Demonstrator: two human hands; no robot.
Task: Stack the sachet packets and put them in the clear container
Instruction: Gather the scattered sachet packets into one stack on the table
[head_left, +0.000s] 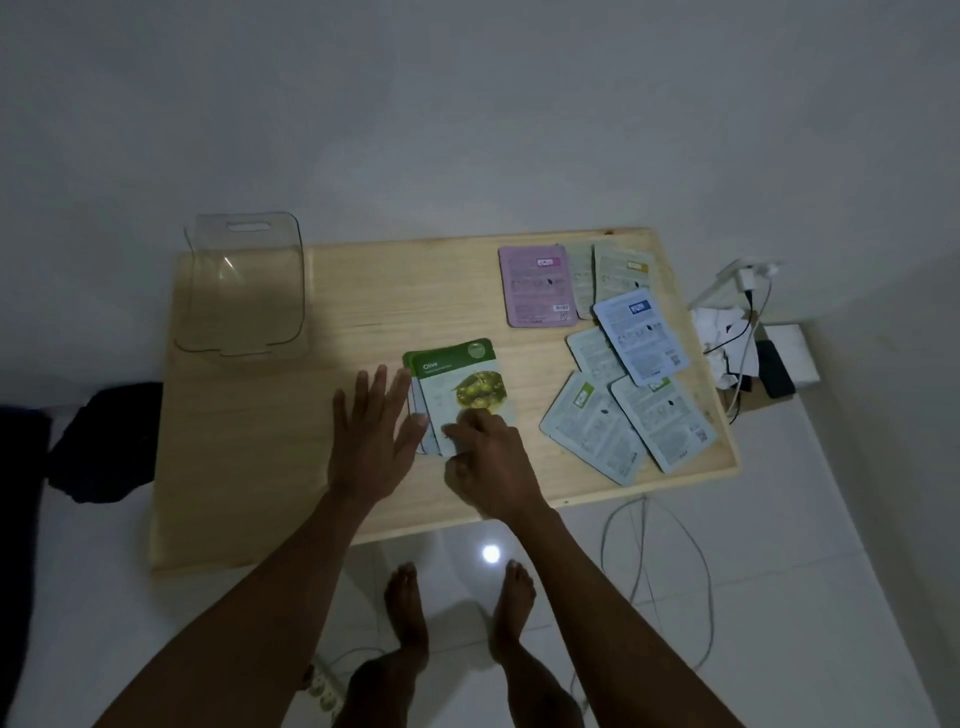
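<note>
Head view: squaring the sachet stack (457, 395).
Left hand (371, 431) splayed flat beside it, right hand (488, 457) fingertips pressing top packet (thin, slippery; grip by edges).

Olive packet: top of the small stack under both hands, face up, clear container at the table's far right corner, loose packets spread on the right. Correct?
One error: the clear container stands at the table's far left corner, not the right. The head view shows it. The rest holds: Olive packet face up on the stack, both hands on it, loose packets on the right.
</note>
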